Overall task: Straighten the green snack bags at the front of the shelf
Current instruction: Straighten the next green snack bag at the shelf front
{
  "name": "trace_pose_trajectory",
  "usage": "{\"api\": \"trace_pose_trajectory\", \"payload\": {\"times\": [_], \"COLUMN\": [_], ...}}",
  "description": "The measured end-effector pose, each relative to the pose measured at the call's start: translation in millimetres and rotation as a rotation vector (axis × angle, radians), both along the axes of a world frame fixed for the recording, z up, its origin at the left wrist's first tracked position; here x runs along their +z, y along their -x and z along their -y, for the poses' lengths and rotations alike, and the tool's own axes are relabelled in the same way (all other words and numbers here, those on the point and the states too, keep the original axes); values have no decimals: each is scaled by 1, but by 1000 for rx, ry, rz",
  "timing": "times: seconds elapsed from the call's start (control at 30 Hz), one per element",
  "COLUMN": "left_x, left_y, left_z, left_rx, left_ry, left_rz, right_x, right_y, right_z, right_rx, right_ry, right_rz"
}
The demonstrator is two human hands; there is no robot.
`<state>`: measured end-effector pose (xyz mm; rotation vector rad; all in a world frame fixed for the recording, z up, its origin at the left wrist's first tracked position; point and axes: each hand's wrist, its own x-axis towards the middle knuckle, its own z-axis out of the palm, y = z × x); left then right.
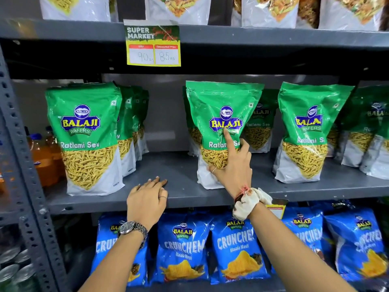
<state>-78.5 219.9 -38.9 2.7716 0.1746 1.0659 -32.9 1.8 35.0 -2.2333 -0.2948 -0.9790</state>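
Note:
Three green snack bags stand upright along the front of the grey shelf (181, 186): a left bag (86, 131), a middle bag (219, 114) and a right bag (309, 127). More green bags stand behind each of them. My right hand (233, 165) rests against the lower front of the middle bag, forefinger stretched up over its logo, fingers apart, not gripping it. My left hand (147, 199) lies flat on the bare shelf between the left and middle bags, holding nothing. A watch is on my left wrist, a white cloth band on my right.
Blue chip bags (185, 245) fill the shelf below. White snack bags (181, 7) stand on the shelf above, with a yellow price tag (153, 45) hanging from its edge. A perforated upright post (19, 144) bounds the left side, with orange drink bottles (44, 159) behind it.

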Motion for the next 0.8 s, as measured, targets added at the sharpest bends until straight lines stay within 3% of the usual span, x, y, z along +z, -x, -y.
{"api": "trace_pose_trajectory", "payload": {"times": [0.63, 0.8], "left_x": [1, 1], "left_y": [3, 2], "left_z": [0, -1], "left_rx": [-15, -14], "left_ry": [10, 12], "left_rz": [-20, -20], "right_x": [-6, -16], "right_y": [38, 41], "right_z": [-4, -6], "right_rx": [-46, -23], "right_ry": [16, -63], "right_rz": [38, 93]}}
